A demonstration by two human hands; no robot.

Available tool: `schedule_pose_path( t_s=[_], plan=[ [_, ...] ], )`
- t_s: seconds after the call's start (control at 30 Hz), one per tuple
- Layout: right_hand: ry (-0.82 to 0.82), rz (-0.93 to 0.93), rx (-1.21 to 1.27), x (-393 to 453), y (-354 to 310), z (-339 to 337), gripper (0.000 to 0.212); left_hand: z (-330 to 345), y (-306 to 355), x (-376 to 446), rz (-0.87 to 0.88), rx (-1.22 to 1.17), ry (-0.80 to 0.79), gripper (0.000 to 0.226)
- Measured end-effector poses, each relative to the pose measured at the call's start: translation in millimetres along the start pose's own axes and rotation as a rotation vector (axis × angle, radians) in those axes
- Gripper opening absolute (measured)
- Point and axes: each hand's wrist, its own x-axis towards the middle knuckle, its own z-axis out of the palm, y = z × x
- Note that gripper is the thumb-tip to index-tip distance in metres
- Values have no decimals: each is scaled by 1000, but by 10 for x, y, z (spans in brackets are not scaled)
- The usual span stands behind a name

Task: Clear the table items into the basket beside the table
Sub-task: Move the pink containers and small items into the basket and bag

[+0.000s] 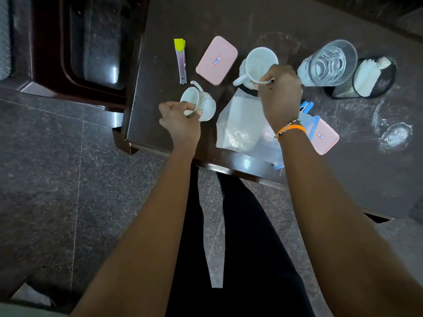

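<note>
Two white cups stand on the dark table point(251, 21). My left hand point(178, 120) pinches the rim of the smaller floral cup point(203, 106), which is tilted near the table's left edge. My right hand point(280, 94) grips the rim of the taller white mug point(258, 65), also tilted. A dark brown basket point(45, 53) sits on the floor left of the table. Also on the table are a pink box point(216, 60), a second pink box point(325, 137), a yellow-tipped tool point(180, 58) and a clear plastic bag point(242, 126).
A clear glass point(329, 62) and a black mesh holder point(368, 78) with white papers stand at the right. A blue stapler point(306, 106) peeks out behind my right wrist. Chalky smears mark the table's right side. My legs are below the table's near edge.
</note>
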Motion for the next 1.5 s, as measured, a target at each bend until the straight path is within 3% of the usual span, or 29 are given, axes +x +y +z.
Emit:
schedule_pose_path(
  t_s=[0.17, 0.23, 0.43, 0.6, 0.77, 0.9, 1.07, 1.2, 1.3, 1.5],
  plan=[
    [55, -75, 112, -115, -210, -129, 12, -297, -147, -99, -284, -401, -119, 6],
    [42, -132, 148, -188, -401, -179, 12, -485, -216, -144, -319, -471, -130, 6],
    [-26, -274, 289, -458, -1284, -195, 11, -1289, -276, -86, -168, -575, 3, 10],
    [-107, -378, 378, -556, -2161, -31, 11, -2058, -267, 115, 21, -579, 296, 18],
    [-146, -503, 472, -513, -3072, 272, 11, -2718, -319, 530, 102, -505, 534, 23],
    [-158, -588, 469, -394, -3627, 582, 14, -2984, -386, 1011, 78, -376, 586, 19],
    [-179, -683, 272, -198, -4023, 969, 13, -3072, -507, 1525, 3, -280, 529, 8],
    [-109, -745, 19, -49, -4201, 1183, 18, -3033, -634, 1776, -36, -135, 436, 15],
    [-86, -758, -158, 34, -4270, 1311, 19, -2965, -688, 1859, -113, -52, 342, 15],
    [-128, -763, -326, 5, -4304, 1414, 25, -2925, -633, 1827, -105, -11, 324, 16]
  ],
)
